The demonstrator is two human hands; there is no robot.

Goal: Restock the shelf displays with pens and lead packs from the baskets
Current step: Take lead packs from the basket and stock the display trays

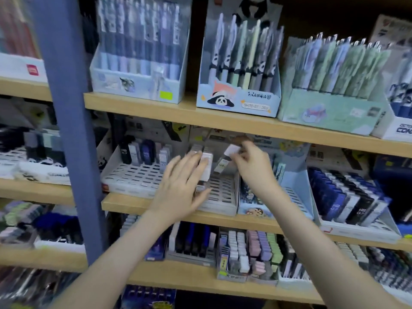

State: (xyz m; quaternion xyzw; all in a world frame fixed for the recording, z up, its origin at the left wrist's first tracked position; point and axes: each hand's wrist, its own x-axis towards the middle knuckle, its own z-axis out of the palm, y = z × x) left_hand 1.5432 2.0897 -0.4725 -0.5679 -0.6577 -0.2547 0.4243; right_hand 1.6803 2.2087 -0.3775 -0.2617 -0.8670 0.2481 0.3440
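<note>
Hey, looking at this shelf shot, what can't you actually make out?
Baskets: outside the head view's edges.
Print on the white pack pinched by the right hand: motion-blurred, too small.
Whether the left hand grips the white box: its own fingers cover it.
Lowest shelf's stock: cut off by the bottom edge.
</note>
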